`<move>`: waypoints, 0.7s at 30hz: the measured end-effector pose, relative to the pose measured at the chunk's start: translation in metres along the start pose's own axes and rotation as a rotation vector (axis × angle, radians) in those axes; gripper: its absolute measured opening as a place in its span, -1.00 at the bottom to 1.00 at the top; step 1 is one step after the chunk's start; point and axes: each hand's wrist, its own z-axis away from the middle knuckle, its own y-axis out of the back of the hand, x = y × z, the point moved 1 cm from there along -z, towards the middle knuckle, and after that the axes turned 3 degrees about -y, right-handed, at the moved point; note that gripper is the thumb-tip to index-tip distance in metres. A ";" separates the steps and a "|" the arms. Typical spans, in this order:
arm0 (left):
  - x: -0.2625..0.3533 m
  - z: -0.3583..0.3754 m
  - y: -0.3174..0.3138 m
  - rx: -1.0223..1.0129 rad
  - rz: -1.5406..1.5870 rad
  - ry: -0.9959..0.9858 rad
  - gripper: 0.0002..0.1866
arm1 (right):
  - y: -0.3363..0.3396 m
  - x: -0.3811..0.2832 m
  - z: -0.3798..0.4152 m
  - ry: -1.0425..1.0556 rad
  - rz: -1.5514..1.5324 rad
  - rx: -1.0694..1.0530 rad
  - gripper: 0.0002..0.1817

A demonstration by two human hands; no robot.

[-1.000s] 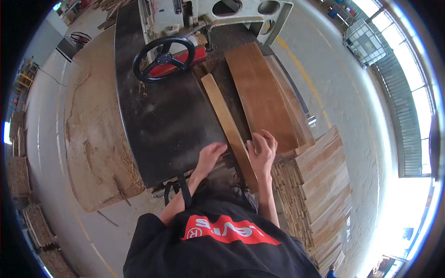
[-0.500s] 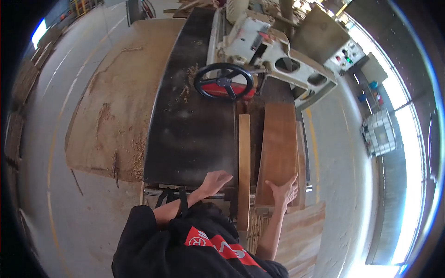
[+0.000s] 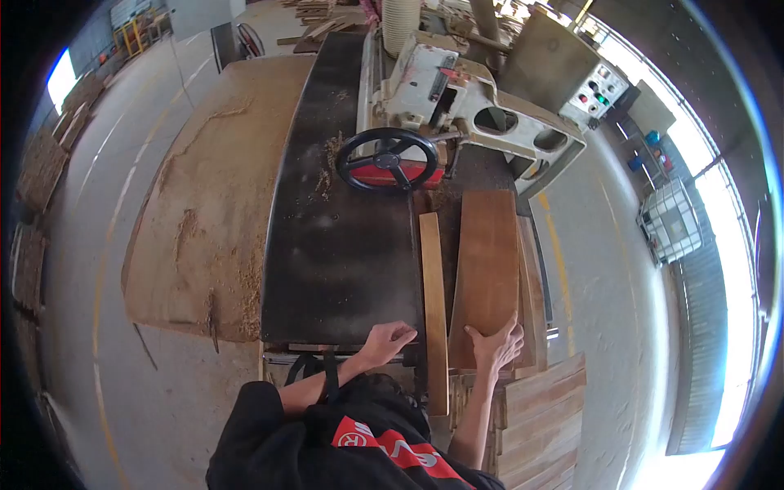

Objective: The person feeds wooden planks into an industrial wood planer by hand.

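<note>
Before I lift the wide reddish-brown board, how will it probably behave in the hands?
The wide board probably stays stiff: it looks like flat, solid wood. With the right hand only at its near end, the far end may feel heavy. Its flat shape makes rolling unlikely.

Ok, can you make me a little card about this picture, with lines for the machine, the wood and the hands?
Machine: pale body, black handwheel in front
Table: dark, some wood shavings on it
Wide board: reddish brown
Narrow strip: lighter wood, left of the wide board
Left grip: fingers bent, by the table's near edge, nothing seen in it
Right grip: at the wide board's near end, thumb spread
Holding tightly?: can't tell
</note>
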 end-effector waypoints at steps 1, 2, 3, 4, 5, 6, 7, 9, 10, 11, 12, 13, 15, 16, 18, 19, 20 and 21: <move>0.001 -0.001 0.000 -0.002 0.003 0.012 -0.65 | -0.001 0.001 -0.005 -0.009 -0.004 0.004 0.45; 0.000 0.000 0.001 -0.011 0.008 0.028 -0.65 | -0.004 0.005 -0.011 -0.024 -0.003 0.006 0.43; -0.001 0.001 0.003 -0.016 -0.045 0.044 -0.65 | -0.004 0.010 -0.013 -0.045 0.007 0.007 0.41; -0.002 -0.003 0.004 -0.026 -0.091 0.061 -0.64 | 0.011 0.005 -0.016 -0.071 -0.023 -0.021 0.36; -0.003 -0.007 0.003 -0.042 -0.133 0.076 -0.64 | 0.025 0.001 -0.022 -0.100 -0.049 -0.045 0.31; -0.004 -0.009 0.002 -0.027 -0.113 0.059 -0.65 | 0.020 0.014 -0.033 -0.028 -0.094 -0.016 0.22; -0.006 -0.013 0.002 -0.010 -0.091 0.041 -0.66 | 0.016 0.030 -0.044 0.048 -0.138 0.013 0.15; -0.009 -0.020 -0.003 -0.002 0.014 0.019 -0.68 | 0.041 0.029 -0.064 0.011 -0.304 -0.331 -0.10; -0.011 -0.024 -0.004 -0.012 0.095 0.019 -0.69 | 0.040 0.032 -0.068 0.017 -0.494 -0.477 -0.19; -0.012 -0.029 -0.004 -0.015 0.172 0.019 -0.70 | 0.037 0.032 -0.070 0.033 -0.691 -0.621 -0.28; -0.012 -0.034 -0.005 -0.021 0.180 -0.023 -0.72 | 0.033 0.032 -0.069 0.058 -0.892 -0.763 -0.36; -0.012 -0.037 -0.005 -0.029 0.209 -0.039 -0.71 | 0.029 0.034 -0.066 0.102 -0.898 -0.726 -0.41; -0.011 -0.045 -0.004 -0.030 0.268 -0.071 -0.70 | 0.023 0.034 -0.063 0.202 -0.905 -0.656 -0.51; -0.004 -0.047 0.001 -0.055 0.208 -0.039 -0.69 | 0.027 0.034 -0.059 0.226 -0.774 -0.642 -0.52; 0.010 -0.052 0.019 -0.097 0.087 0.026 -0.66 | 0.041 0.033 -0.054 0.277 -0.511 -0.615 -0.55; 0.014 -0.057 0.028 -0.104 0.112 0.024 -0.67 | 0.057 0.027 -0.052 0.291 -0.508 -0.618 -0.54; 0.018 -0.060 0.040 -0.111 0.138 0.024 -0.68 | 0.078 0.026 -0.044 0.303 -0.503 -0.623 -0.53; 0.020 -0.061 0.051 -0.119 0.166 0.030 -0.69 | 0.097 0.025 -0.034 0.312 -0.496 -0.633 -0.53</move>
